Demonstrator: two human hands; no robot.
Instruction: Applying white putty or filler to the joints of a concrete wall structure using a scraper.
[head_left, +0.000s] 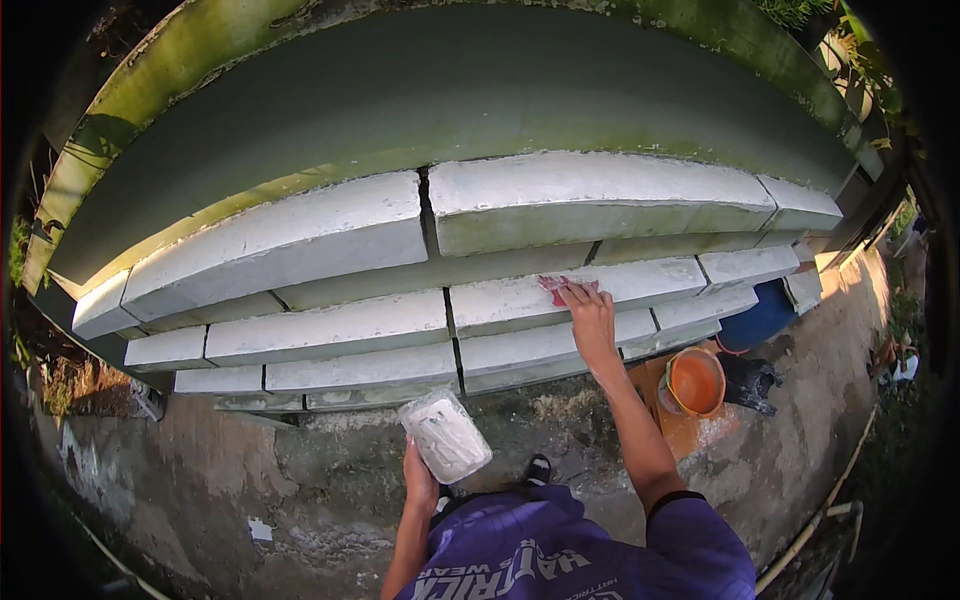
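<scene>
My left hand (pixel 420 466) grips a rectangular plastic tray (pixel 445 436) loaded with thick white paste, low at the centre. My right hand (pixel 589 318) holds a red, flat tool (pixel 554 289), perhaps a scraper, against the top of a long white-coated block (pixel 500 304) in the middle tier; the fingers hide part of it. The upper tier (pixel 600 190) is white on top and greenish-grey on its front, with dark gaps between blocks. A lower tier (pixel 350 370) runs beneath.
An orange bucket (pixel 694 385) stands on a brown board (pixel 668 425) at the lower right, beside a dark cloth-like object (pixel 750 380) and a blue container (pixel 755 317). A thin pipe (pixel 830 505) runs along the right ground. A curved mossy wall edge (pixel 110 130) rises behind the tiers.
</scene>
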